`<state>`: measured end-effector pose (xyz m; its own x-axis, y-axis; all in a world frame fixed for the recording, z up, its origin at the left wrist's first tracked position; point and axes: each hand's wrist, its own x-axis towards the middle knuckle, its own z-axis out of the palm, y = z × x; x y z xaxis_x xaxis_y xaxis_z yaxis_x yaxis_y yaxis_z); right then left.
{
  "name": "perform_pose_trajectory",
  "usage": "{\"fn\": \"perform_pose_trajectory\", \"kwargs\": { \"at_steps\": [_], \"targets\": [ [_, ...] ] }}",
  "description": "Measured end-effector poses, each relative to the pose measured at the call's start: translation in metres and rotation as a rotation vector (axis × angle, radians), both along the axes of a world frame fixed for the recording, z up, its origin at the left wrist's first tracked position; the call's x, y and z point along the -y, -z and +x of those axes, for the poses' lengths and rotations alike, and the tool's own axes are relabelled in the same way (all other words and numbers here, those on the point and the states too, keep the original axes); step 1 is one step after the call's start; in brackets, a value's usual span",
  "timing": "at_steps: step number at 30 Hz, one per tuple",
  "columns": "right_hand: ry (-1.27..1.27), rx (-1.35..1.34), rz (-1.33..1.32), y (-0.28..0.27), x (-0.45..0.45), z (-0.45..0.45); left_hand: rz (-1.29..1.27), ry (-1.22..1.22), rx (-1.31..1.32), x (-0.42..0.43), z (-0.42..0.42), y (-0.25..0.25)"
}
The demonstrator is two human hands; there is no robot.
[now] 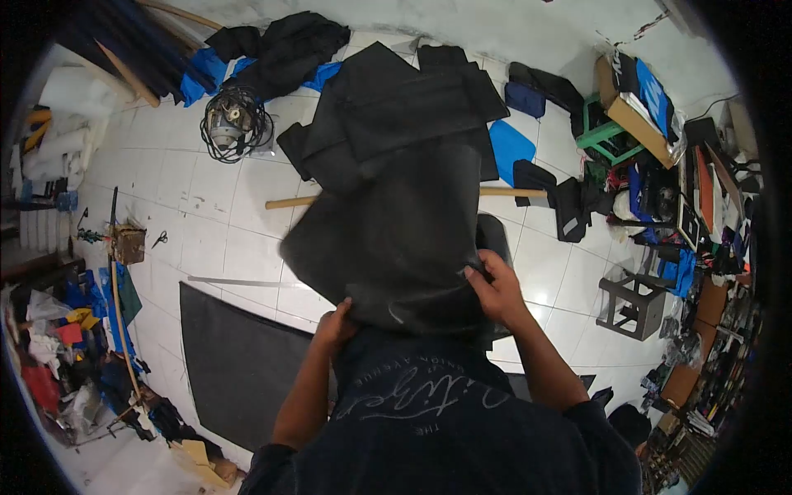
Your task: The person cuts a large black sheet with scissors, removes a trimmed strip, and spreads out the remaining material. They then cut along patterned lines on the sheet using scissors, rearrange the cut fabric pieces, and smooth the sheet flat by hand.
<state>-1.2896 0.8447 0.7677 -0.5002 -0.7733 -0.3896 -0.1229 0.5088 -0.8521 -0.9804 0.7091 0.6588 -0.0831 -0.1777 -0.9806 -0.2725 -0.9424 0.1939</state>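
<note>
1. You are above a white tiled floor (549, 285) that serves as your work area, with a pale wall (495, 23) behind it.
2. Ahead of you lies a pile of black pieces (404, 103), overlapping at several angles; a blue piece (511, 150) lies just beside it on the right.
3. A wooden stick (290, 202) runs crosswise, its middle hidden by the black sheet (388, 223) you are handling.
4. To your left, a larger dark panel (239, 355) lies flat near a thin pale strip (235, 282); scissors (160, 239) lie farther left, beside a small brown block (129, 244).
5. A motor-like device (231, 128) wrapped in dark cable sits at the upper left, and a grey stool (633, 305) is off to your right.
6. On the upper right, a cardboard box (639, 136) tilts by a green stool (606, 136) — blue, white and black packs (652, 91) stick out of it.
7. Crumpled clear plastic (82, 408) lies among coloured cloth on the left; you cannot tell whether it holds anything.
8. The black sheet is in front of your torso, partly over the pile: your left grip (334, 327) pinches its near edge, and your right grip (499, 289) is closed on its right edge.
</note>
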Motion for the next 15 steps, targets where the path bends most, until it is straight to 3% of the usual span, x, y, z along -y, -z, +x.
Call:
{"fn": "perform_pose_trajectory", "kwargs": {
  "at_steps": [2,4,5,7,10,12,14,15],
  "targets": [
    [0.008,0.025,-0.127,-0.032,0.006,0.005,0.006,0.762,0.186,0.042,0.03,0.049],
    [0.076,0.014,-0.161,-0.054,-0.001,0.006,-0.635,1.057,0.38,0.066,0.057,0.103],
    [0.097,-0.089,-0.159,-0.069,-0.002,0.007,-0.825,0.768,0.524,0.076,0.016,0.039],
    [0.079,-0.251,-0.188,-0.106,-0.004,0.004,-1.024,0.705,0.2,0.115,-0.024,0.014],
    [0.169,-0.423,-0.316,-0.158,-0.009,0.004,-1.38,0.697,-0.105,0.157,-0.108,0.011],
    [0.147,-0.523,-0.398,-0.193,-0.022,0.004,-1.524,0.777,-0.222,0.176,-0.167,-0.037],
    [-0.008,-0.711,-0.51,-0.229,-0.038,-0.001,-1.525,0.763,-0.342,0.196,-0.221,-0.058],
    [0.135,-0.741,-0.549,-0.239,-0.046,0.002,-1.505,0.765,-0.427,0.201,-0.244,-0.069]
  ]
}}
